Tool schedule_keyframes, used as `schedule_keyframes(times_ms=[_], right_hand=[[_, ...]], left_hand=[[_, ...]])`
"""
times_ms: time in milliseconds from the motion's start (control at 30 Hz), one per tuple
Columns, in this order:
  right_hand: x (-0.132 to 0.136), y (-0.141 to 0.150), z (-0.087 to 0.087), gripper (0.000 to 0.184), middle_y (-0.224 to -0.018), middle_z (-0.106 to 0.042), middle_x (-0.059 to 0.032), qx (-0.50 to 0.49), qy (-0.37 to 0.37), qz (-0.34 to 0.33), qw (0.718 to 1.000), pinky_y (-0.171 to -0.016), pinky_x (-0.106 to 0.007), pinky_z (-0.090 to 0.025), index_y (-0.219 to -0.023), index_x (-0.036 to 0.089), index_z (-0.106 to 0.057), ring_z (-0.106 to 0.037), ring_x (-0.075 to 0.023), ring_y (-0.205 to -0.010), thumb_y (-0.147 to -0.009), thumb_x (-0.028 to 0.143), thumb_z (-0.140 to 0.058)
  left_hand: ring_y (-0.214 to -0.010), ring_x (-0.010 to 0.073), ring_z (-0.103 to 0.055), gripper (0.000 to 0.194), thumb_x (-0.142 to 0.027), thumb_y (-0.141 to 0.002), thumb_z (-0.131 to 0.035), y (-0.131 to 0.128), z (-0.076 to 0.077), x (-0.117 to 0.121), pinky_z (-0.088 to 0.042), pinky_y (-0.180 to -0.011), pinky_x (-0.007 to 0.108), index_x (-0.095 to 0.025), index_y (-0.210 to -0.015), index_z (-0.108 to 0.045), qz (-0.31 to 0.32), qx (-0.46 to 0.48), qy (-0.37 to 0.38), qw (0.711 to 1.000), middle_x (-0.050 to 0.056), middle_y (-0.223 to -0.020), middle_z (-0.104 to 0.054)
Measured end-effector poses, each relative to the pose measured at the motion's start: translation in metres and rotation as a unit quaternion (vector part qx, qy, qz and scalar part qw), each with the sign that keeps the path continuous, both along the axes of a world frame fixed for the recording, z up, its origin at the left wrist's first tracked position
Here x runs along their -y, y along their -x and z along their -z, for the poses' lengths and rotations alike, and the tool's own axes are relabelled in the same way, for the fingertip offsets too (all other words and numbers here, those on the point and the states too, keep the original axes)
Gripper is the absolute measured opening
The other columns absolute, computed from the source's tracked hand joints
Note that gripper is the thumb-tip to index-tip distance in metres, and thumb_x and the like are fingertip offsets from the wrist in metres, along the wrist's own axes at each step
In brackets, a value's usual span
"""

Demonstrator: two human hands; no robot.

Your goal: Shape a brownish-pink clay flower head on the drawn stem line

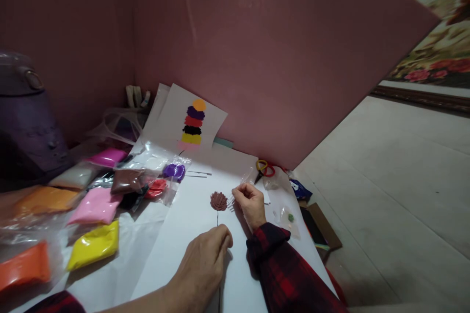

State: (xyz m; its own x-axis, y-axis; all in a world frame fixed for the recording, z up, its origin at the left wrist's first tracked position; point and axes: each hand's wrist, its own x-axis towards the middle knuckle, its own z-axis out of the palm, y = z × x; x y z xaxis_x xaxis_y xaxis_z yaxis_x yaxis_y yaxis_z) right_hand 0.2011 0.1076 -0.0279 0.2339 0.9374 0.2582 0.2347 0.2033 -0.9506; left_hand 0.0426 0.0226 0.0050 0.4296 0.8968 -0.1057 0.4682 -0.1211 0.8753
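Note:
A brown, layered clay flower (pixel 219 201) sits at the top of a thin dark wire stem (pixel 218 218). Closed around that stem below the flower is my left hand (pixel 205 257), and the wire's lower end shows again beneath it. My right hand (pixel 251 204) is just right of the flower with thumb and forefinger pinched; anything between the fingertips is too small to make out. Several thin brown strips (pixel 231 203) lie on the white paper (pixel 191 244) between the flower and my right hand.
Colourful clay packets, including yellow (pixel 94 245) and pink (pixel 96 205), crowd the left. A purple bottle (pixel 31 117) stands behind them. Scissors (pixel 261 170) lie near the pink wall (pixel 257 58). A sheet with colour swatches (pixel 193 122) leans at the back. The table's right edge drops to the floor.

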Motion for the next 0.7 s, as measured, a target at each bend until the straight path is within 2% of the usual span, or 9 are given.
schedule_keyframes(times_ms=[100,333,700], right_hand=[[0.0016,0.0,-0.0006,0.019,-0.051,-0.045,0.006,0.011,-0.007,0.021,1.0,-0.052,-0.024,-0.033,-0.056,0.018,-0.054,-0.038,-0.0098,-0.051,-0.068,0.027,-0.065],[0.0031,0.0018,-0.0022,0.018,-0.054,-0.048,0.0046,0.043,-0.007,-0.009,0.999,-0.054,-0.024,-0.035,-0.057,0.018,-0.055,-0.042,-0.0106,-0.053,-0.069,0.027,-0.065],[0.0058,0.0057,-0.0024,0.018,-0.053,-0.05,0.0041,0.088,-0.012,-0.012,0.996,-0.052,-0.023,-0.035,-0.059,0.017,-0.056,-0.043,-0.0103,-0.052,-0.071,0.028,-0.062]], left_hand=[[-0.074,0.0198,-0.053,0.021,-0.024,-0.088,-0.028,-0.0003,0.0008,-0.0005,-0.039,-0.072,0.032,-0.022,-0.075,-0.043,0.002,-0.004,-0.002,1.0,0.003,-0.075,-0.058],[-0.075,0.0204,-0.054,0.02,-0.024,-0.088,-0.027,0.0,0.0004,-0.0002,-0.039,-0.072,0.033,-0.022,-0.076,-0.043,0.001,-0.001,0.002,1.0,0.004,-0.076,-0.059],[-0.073,0.0195,-0.052,0.02,-0.024,-0.087,-0.028,0.0,-0.0011,0.0006,-0.039,-0.071,0.032,-0.022,-0.074,-0.042,0.0,0.002,0.003,1.0,0.003,-0.074,-0.056]])
